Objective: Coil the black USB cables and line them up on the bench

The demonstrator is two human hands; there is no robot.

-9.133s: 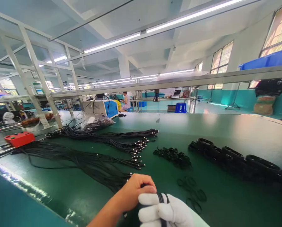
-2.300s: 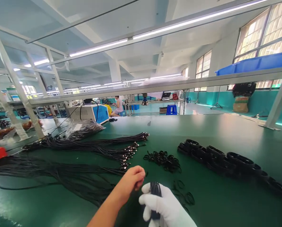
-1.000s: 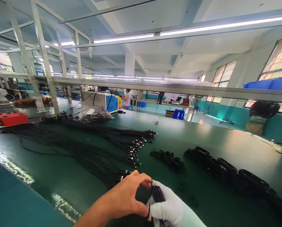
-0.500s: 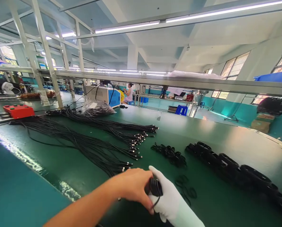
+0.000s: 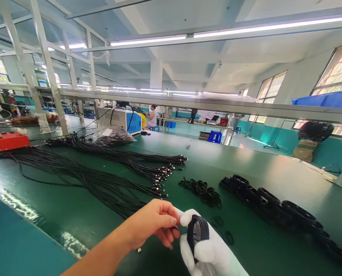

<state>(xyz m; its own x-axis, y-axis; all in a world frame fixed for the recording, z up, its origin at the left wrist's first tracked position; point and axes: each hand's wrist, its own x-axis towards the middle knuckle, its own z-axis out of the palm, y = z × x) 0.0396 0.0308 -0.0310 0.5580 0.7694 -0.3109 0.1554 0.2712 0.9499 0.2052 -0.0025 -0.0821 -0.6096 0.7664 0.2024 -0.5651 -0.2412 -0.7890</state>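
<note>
My right hand, in a white glove, is wrapped round a coiled black cable above the green table. Just left of it, my bare left hand is closed, thumb and index fingertips together beside the coil. A small dark bit shows by these fingers, too unclear to name. Behind my left hand lie long black cables with metal plugs at their near ends. A heap of small black loops sits beyond my right hand, with a few loose loops closer in. Several coiled black cables form a row at the right.
A red box with buttons stands at the left table edge. Farther back are a clear plastic bag and a blue-and-grey machine. A metal shelf rail spans above the table. A seated person is in the background.
My left hand has moved off the coil to its left, fingertips now pinched. My right hand has turned, so the coil's open loop faces me. The view has shifted slightly right.
</note>
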